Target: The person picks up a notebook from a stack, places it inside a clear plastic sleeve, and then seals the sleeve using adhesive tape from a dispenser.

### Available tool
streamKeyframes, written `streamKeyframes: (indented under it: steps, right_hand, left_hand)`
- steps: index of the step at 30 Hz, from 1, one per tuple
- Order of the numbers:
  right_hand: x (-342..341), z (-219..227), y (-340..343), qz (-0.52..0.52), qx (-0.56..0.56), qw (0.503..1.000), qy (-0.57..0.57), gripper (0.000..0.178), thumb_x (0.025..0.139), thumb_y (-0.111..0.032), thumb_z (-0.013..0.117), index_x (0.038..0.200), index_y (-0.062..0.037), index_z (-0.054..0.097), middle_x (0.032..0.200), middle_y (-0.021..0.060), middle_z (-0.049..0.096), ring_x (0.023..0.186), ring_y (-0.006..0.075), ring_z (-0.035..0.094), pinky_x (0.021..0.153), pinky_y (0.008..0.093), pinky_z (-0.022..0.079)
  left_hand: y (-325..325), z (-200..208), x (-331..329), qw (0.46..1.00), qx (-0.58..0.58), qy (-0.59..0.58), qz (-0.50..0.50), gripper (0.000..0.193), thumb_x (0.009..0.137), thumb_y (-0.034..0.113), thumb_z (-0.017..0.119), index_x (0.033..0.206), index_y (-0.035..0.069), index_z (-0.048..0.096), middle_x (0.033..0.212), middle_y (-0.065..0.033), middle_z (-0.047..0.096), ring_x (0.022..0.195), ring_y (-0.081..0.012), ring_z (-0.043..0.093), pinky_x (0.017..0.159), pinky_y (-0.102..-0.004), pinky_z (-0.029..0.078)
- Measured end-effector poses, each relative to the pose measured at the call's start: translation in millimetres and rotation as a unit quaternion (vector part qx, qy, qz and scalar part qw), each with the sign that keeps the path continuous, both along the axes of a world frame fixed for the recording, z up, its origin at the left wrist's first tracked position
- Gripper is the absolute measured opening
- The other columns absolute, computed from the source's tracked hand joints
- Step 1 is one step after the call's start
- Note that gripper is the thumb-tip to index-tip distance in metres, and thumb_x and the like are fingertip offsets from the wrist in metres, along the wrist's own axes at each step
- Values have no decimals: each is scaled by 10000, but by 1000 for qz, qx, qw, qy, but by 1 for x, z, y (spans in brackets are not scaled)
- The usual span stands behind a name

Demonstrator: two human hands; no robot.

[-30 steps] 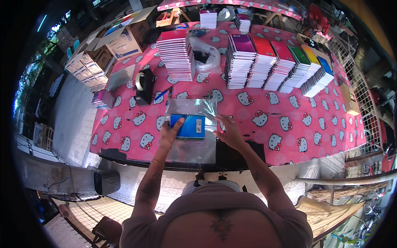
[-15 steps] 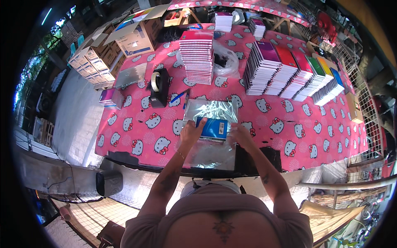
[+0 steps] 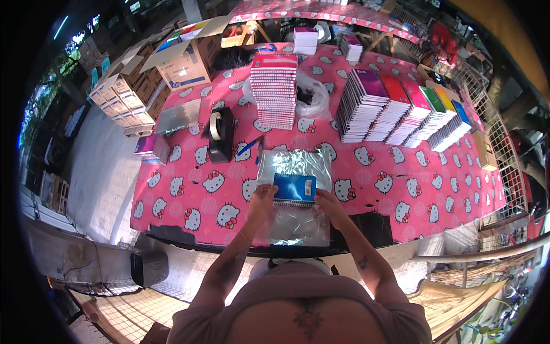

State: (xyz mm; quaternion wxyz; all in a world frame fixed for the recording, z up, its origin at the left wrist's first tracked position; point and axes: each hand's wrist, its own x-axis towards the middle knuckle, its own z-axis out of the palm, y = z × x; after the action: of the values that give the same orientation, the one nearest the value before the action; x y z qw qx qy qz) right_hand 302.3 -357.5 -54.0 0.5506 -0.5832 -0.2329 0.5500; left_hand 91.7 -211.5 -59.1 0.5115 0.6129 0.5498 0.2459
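A small blue spiral notebook with a pale label lies on clear plastic sheets near the table's front edge. Its wire binding shows along the near side; whether there are more notebooks beneath it, I cannot tell. My left hand grips the notebook's left edge, with the thumb at the cover. At the right edge my right hand is closed on the lower corner, its fingertips partly hidden. Just beyond the sheets lie a blue pen and a black tape dispenser with a roll of tape.
A tall stack of red spiral notebooks stands ahead. Colour-sorted notebook stacks fill the right side. At the left are a purple notebook stack, flat clear plastic and an opened cardboard box. Metal mesh borders the table's right.
My right hand has come in from beside the notebook to its right edge. My left thumb has slid back toward the left edge. The whole view has shifted slightly.
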Motion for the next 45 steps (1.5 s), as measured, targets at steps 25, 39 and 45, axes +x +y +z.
streamKeyframes:
  steps: [25,39,45]
  right_hand:
    - [28,164,-18,233,66,833,-497,371,960,-288,629,1296,-132,600,930,120,679,909,296,657,794,395,507]
    - [50,418,71,-17,316,699,-641,645,931,-109,626,1535,-216,426,607,36,474,554,149,426,579,329,403]
    - [51,411,70,-52,312,711,-628,629,951,-93,638,1537,-202,435,652,-28,421,611,71,373,587,249,364]
  left_hand:
    - [-40,3,-95,845,415,45,-335,168,774,139,757,918,154,672,801,-53,616,785,-285,617,732,-426,482]
    - [-56,-10,-87,841,472,94,-247,184,814,147,727,983,133,655,880,-85,608,848,-327,601,745,-447,489]
    - [-55,-10,-86,849,458,88,-248,186,813,145,724,985,124,655,872,-90,608,860,-332,597,751,-455,482]
